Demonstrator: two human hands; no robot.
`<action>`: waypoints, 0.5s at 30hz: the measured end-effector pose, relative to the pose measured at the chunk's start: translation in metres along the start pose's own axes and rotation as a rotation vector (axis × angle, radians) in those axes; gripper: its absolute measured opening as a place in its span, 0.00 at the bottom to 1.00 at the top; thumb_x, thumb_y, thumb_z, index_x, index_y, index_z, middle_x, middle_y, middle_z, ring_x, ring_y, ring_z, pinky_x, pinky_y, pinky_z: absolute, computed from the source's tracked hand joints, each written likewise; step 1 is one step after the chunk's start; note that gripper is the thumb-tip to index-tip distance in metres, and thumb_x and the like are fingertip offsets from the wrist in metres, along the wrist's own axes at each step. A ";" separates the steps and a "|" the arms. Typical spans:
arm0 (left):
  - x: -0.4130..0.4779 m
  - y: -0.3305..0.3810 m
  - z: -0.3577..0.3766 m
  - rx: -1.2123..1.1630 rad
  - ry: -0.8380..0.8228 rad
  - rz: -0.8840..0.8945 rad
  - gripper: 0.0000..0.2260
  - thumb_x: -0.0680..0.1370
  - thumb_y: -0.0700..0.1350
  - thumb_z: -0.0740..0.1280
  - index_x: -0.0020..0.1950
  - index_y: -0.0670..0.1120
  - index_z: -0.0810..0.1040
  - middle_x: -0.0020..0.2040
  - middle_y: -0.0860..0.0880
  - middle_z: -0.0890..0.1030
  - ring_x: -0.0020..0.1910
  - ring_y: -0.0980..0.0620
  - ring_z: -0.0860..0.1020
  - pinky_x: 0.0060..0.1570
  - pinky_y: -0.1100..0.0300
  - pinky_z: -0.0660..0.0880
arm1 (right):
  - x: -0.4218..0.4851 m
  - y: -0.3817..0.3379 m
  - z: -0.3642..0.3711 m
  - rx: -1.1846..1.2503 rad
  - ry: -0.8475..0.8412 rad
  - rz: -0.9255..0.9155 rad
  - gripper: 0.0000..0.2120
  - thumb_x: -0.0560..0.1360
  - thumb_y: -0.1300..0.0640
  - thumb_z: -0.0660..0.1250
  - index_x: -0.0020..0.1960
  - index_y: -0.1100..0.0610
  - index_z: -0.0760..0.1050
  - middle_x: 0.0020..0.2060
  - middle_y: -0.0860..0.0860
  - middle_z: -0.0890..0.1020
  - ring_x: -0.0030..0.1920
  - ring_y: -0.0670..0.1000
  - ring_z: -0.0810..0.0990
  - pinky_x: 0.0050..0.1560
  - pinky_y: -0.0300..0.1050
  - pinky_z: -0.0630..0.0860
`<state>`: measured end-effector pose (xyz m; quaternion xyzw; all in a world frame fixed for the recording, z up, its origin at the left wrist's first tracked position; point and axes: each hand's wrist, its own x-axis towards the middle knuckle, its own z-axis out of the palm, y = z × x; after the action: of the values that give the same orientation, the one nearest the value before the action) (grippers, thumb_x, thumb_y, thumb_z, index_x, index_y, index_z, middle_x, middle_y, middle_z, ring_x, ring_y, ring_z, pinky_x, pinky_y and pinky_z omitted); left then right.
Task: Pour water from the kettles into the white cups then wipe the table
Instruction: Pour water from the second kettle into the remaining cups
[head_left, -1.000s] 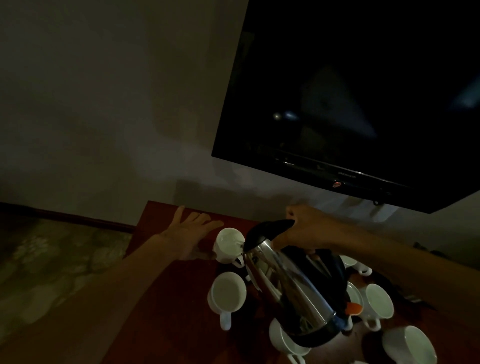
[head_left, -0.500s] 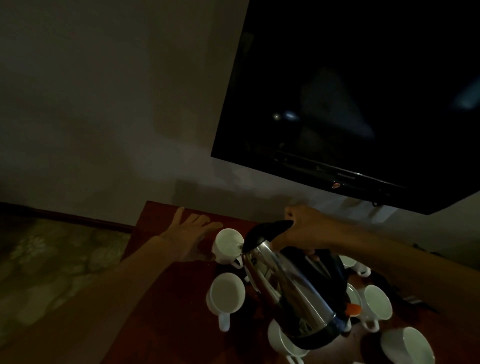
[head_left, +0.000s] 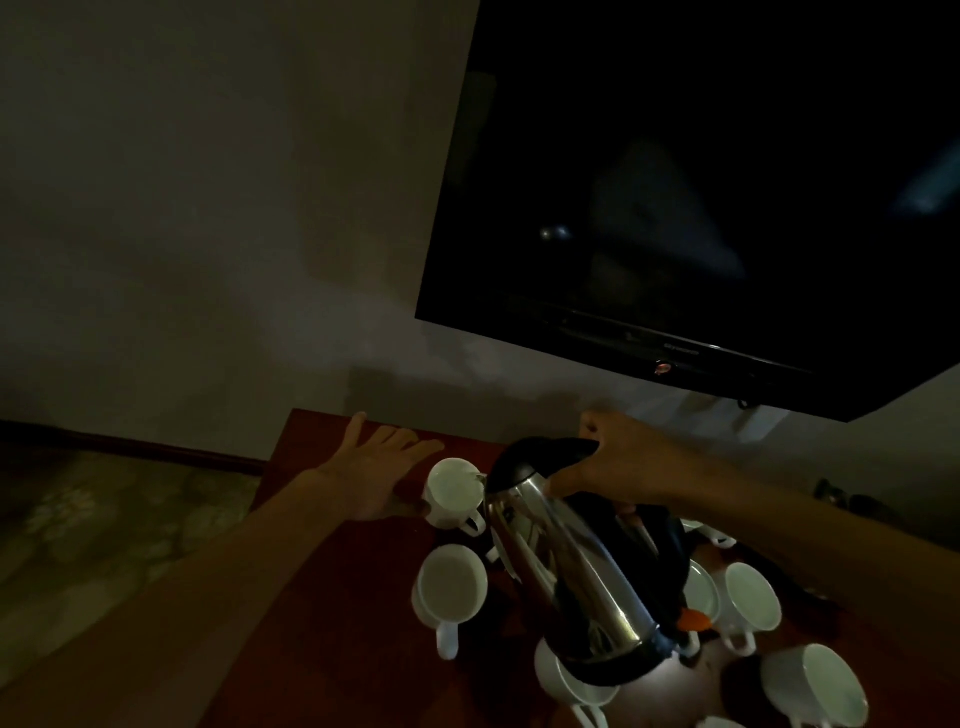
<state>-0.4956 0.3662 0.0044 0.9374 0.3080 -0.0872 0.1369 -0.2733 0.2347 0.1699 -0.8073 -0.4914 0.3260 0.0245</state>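
Note:
My right hand (head_left: 626, 460) grips the black handle of a steel kettle (head_left: 574, 577), tilted with its spout over the far white cup (head_left: 451, 488). My left hand (head_left: 376, 475) lies flat and open on the red-brown table (head_left: 322, 613), its fingers beside that cup. A second white cup (head_left: 451, 584) stands nearer, in front of the first. Several more white cups, such as the one at the right (head_left: 753, 597) and one at the lower right (head_left: 818, 683), surround the kettle. One cup (head_left: 563, 686) is partly hidden under the kettle's base.
A large dark television (head_left: 701, 197) hangs on the wall above the table's far edge. A patterned floor (head_left: 104, 530) lies to the left of the table. The room is dim.
The kettle has tipped slightly further toward the far cup. My left hand has stayed flat beside it.

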 end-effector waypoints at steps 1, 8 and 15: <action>-0.001 0.002 -0.002 0.001 0.000 0.000 0.39 0.77 0.67 0.61 0.81 0.57 0.48 0.78 0.50 0.58 0.79 0.49 0.52 0.73 0.34 0.38 | -0.003 0.002 0.000 0.011 0.016 -0.007 0.18 0.72 0.53 0.78 0.49 0.56 0.69 0.31 0.53 0.79 0.22 0.48 0.73 0.22 0.39 0.72; -0.014 0.018 -0.017 0.012 -0.004 -0.025 0.38 0.77 0.66 0.62 0.81 0.58 0.47 0.79 0.50 0.56 0.79 0.48 0.51 0.73 0.35 0.36 | -0.029 0.017 0.002 0.100 0.070 -0.063 0.20 0.71 0.53 0.78 0.48 0.56 0.68 0.29 0.54 0.80 0.22 0.51 0.73 0.21 0.39 0.71; -0.036 0.034 -0.026 0.035 0.039 -0.044 0.36 0.78 0.66 0.60 0.80 0.58 0.48 0.79 0.50 0.58 0.79 0.48 0.53 0.73 0.35 0.36 | -0.066 0.030 0.008 0.125 0.092 -0.097 0.19 0.71 0.53 0.78 0.49 0.56 0.68 0.32 0.54 0.81 0.26 0.53 0.77 0.23 0.40 0.73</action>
<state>-0.5017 0.3283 0.0444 0.9342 0.3295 -0.0773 0.1128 -0.2744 0.1637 0.1861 -0.7936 -0.5070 0.3168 0.1130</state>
